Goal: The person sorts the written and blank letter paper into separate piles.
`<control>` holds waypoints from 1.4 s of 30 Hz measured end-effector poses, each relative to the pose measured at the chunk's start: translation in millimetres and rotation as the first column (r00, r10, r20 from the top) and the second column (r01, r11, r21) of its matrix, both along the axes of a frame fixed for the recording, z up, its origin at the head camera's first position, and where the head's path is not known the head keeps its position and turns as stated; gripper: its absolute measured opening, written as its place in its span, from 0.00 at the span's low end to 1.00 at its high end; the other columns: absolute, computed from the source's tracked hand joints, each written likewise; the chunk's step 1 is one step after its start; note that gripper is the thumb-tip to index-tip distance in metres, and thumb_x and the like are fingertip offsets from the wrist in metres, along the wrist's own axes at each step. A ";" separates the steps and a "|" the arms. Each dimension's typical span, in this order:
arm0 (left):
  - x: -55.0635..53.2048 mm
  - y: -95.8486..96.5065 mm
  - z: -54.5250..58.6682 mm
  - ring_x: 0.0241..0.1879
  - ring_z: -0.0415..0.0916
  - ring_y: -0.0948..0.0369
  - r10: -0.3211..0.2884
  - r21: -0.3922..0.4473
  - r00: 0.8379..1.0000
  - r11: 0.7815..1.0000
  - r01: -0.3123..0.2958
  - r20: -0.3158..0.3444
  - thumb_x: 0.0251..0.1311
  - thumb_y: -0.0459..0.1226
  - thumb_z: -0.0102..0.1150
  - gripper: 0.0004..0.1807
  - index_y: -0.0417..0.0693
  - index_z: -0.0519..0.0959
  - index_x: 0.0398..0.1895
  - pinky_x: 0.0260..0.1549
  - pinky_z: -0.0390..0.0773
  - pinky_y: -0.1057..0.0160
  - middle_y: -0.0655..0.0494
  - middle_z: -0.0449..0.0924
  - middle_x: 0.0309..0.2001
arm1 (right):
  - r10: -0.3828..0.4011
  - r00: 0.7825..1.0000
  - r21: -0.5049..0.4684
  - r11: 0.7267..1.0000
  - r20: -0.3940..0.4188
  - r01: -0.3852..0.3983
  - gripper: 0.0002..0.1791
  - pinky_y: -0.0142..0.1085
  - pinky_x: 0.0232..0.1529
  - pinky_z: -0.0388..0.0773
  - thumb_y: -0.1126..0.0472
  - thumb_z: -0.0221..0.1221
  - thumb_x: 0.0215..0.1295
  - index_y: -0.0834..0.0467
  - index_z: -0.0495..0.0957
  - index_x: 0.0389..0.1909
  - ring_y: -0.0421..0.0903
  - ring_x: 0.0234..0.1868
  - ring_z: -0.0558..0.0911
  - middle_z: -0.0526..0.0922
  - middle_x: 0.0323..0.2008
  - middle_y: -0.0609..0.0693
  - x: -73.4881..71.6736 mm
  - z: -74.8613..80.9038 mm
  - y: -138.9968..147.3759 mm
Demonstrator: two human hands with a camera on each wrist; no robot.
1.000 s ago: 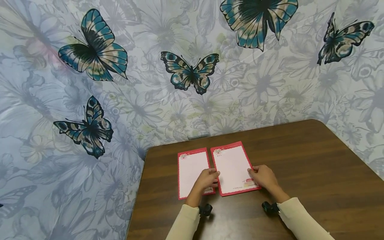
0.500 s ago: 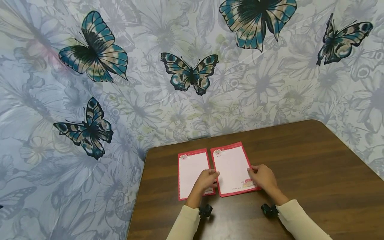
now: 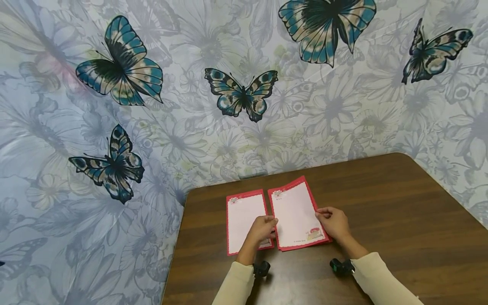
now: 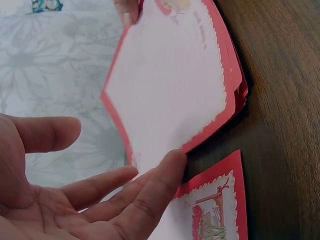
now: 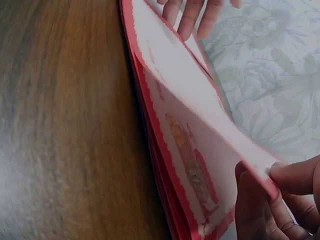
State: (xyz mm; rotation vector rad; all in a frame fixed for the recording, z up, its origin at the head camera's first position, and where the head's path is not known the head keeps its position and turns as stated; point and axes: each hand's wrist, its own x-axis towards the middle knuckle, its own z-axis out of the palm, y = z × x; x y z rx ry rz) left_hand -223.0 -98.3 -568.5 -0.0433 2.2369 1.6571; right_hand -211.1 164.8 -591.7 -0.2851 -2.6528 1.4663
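Observation:
Two piles of red-bordered white stationery paper lie side by side on the table. My right hand pinches the right edge of the top sheet of the right pile between thumb and fingers. That edge bends up off the pile; the right wrist view shows several red edges beneath it. At the sheet's left edge is my left hand, its fingers extended and the thumb apart, fingertips right at the border. The left hand partly covers the left pile. A drawing in the left pile's corner shows in the left wrist view.
The brown wooden table reaches well to the right of the piles. Behind its far edge stands a wall covered in flowers and butterflies. A black wrist camera sits on my left wrist, another on the right.
My right hand has risen slightly, bringing up the right edge of the top sheet, which now bends and stands apart from the pile. The left hand has barely moved.

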 end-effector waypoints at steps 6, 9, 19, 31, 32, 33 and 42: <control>-2.8 0.5 -3.2 0.43 0.83 0.52 0.076 0.100 0.997 0.992 -0.076 0.005 0.72 0.37 0.55 0.20 0.31 0.75 0.59 0.37 0.87 0.53 0.40 0.81 0.50 | -0.029 1.000 -0.079 0.996 0.008 0.029 0.14 0.30 0.33 0.76 0.58 0.63 0.68 0.65 0.84 0.45 0.47 0.37 0.81 0.86 0.37 0.58 4.2 0.5 3.6; -5.6 1.5 -6.2 0.36 0.84 0.56 0.109 0.168 0.994 0.979 -0.113 0.033 0.71 0.37 0.56 0.19 0.34 0.75 0.60 0.35 0.87 0.57 0.44 0.82 0.45 | -0.044 0.999 -0.103 0.994 0.008 0.045 0.15 0.28 0.32 0.75 0.57 0.63 0.69 0.65 0.83 0.46 0.45 0.36 0.81 0.86 0.38 0.58 6.3 2.0 5.8; -14.8 13.4 -12.3 0.25 0.79 0.63 0.140 0.170 0.990 0.976 -0.139 0.007 0.67 0.38 0.62 0.15 0.35 0.83 0.48 0.30 0.86 0.61 0.50 0.81 0.35 | -0.090 0.996 -0.111 0.990 -0.014 0.088 0.15 0.26 0.31 0.75 0.58 0.64 0.68 0.66 0.84 0.44 0.41 0.33 0.80 0.86 0.37 0.58 11.0 6.1 19.5; -22.8 57.1 -1.8 0.23 0.78 0.63 0.107 0.140 0.994 0.985 -0.104 -0.013 0.64 0.37 0.65 0.08 0.39 0.86 0.39 0.27 0.86 0.62 0.53 0.83 0.29 | -0.188 0.979 -0.012 0.982 -0.079 0.188 0.16 0.27 0.29 0.72 0.54 0.64 0.66 0.65 0.86 0.42 0.35 0.30 0.77 0.87 0.34 0.58 13.3 5.2 56.7; -22.9 61.5 -1.7 0.23 0.78 0.63 0.108 0.135 0.994 0.985 -0.105 -0.013 0.64 0.37 0.66 0.08 0.40 0.87 0.38 0.27 0.85 0.63 0.53 0.84 0.29 | -0.195 0.978 -0.004 0.981 -0.079 0.195 0.17 0.27 0.29 0.72 0.54 0.64 0.66 0.65 0.86 0.42 0.35 0.30 0.77 0.87 0.35 0.58 13.1 4.5 60.2; -23.1 65.9 -1.6 0.22 0.78 0.63 0.112 0.136 0.994 0.985 -0.110 -0.010 0.63 0.37 0.67 0.08 0.40 0.87 0.38 0.26 0.85 0.63 0.53 0.84 0.29 | -0.201 0.976 0.002 0.979 -0.077 0.202 0.17 0.27 0.29 0.72 0.53 0.64 0.66 0.65 0.86 0.42 0.35 0.30 0.77 0.88 0.35 0.58 12.8 3.6 63.6; -26.2 104.4 -5.6 0.20 0.76 0.64 0.101 0.169 0.995 0.981 -0.096 -0.020 0.62 0.36 0.67 0.06 0.41 0.88 0.34 0.25 0.85 0.64 0.54 0.84 0.28 | -0.231 0.971 0.083 0.968 -0.063 0.235 0.18 0.31 0.28 0.70 0.52 0.62 0.68 0.65 0.86 0.43 0.41 0.30 0.77 0.87 0.34 0.58 13.5 -0.7 97.1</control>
